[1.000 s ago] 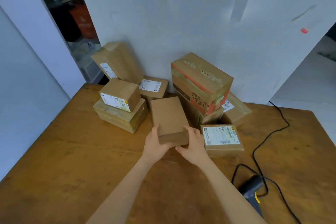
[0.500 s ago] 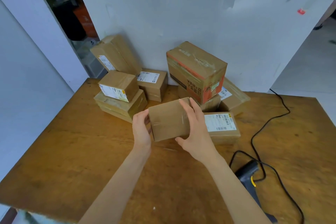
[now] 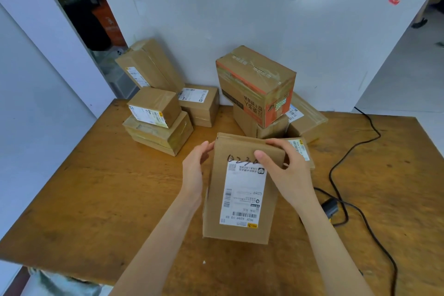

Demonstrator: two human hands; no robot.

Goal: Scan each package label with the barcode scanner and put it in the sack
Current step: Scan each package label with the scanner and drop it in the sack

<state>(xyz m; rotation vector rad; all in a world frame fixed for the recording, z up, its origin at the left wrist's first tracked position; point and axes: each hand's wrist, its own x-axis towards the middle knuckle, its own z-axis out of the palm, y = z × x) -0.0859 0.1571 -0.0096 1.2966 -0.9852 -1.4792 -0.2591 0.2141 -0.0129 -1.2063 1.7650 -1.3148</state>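
Both hands hold one box (image 3: 213, 209) over the middle of the bench (image 3: 96, 187), toward its near edge, with its broad face turned up to the camera; whether its lower edge touches the wood I cannot tell. The left hand (image 3: 193, 173) grips the box's left side near the top, fingers curved against the cardboard. The right hand (image 3: 288, 170) grasps the top right corner, fingers hooked over the top edge and thumb pressed on the front face. A white label (image 3: 245, 197) fills the middle of that face. Its print reads upside down from here, and above it run handwritten digits, partly under the thumb. The scanner (image 3: 331, 208) lies on the bench toward the right edge, just beside the right forearm and partly hidden by it. Its black cable (image 3: 374, 132) loops round it and trails to the far right corner. Other boxes crowd the far edge against the wall (image 3: 240, 7). At the far left corner a tall box (image 3: 149, 67) leans, with a small box (image 3: 156, 106) stacked on a flat box (image 3: 163, 134) in front of it and a labelled box (image 3: 201, 108) beside them. Right of the middle an orange-printed box (image 3: 254, 84) sits tilted on a lower box (image 3: 259, 127), a slanted box (image 3: 307, 118) lies to their right, and a low box (image 3: 301, 149) lies just behind the right hand.
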